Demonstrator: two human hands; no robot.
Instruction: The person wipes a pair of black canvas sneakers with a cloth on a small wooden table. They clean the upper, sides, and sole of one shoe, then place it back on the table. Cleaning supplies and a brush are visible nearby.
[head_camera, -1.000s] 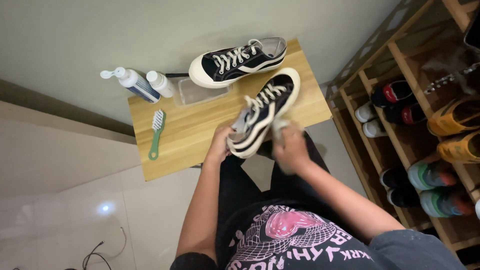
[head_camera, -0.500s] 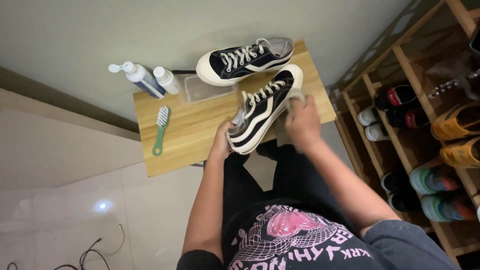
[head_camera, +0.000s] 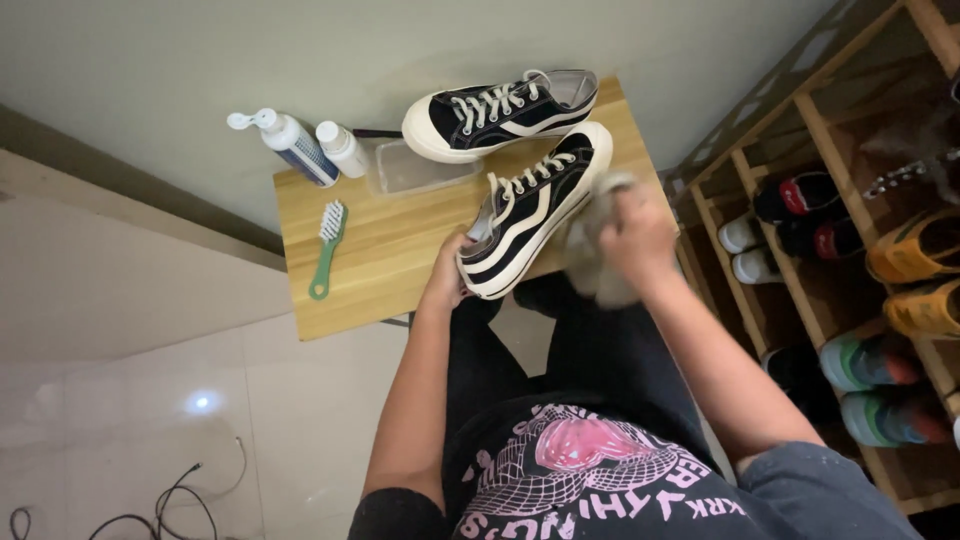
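Note:
My left hand (head_camera: 447, 283) grips the heel of a black sneaker (head_camera: 533, 215) with white stripes, laces and sole, tilted on its side at the front edge of a small wooden table (head_camera: 385, 255). My right hand (head_camera: 633, 235), blurred, is closed on a grey cloth (head_camera: 597, 260) pressed against the sneaker's sole side near the toe. The matching sneaker (head_camera: 498, 111) lies on the table behind, close to the wall.
A green-handled brush (head_camera: 325, 248), two white bottles (head_camera: 300, 148) and a clear shallow tray (head_camera: 418, 167) sit on the table's left and back. A wooden shoe rack (head_camera: 800, 250) filled with several pairs stands at the right. Cables (head_camera: 160, 500) lie on the tiled floor.
My right hand with the cloth has slid along the sneaker's side from near the heel toward the toe. The left hand keeps holding the heel.

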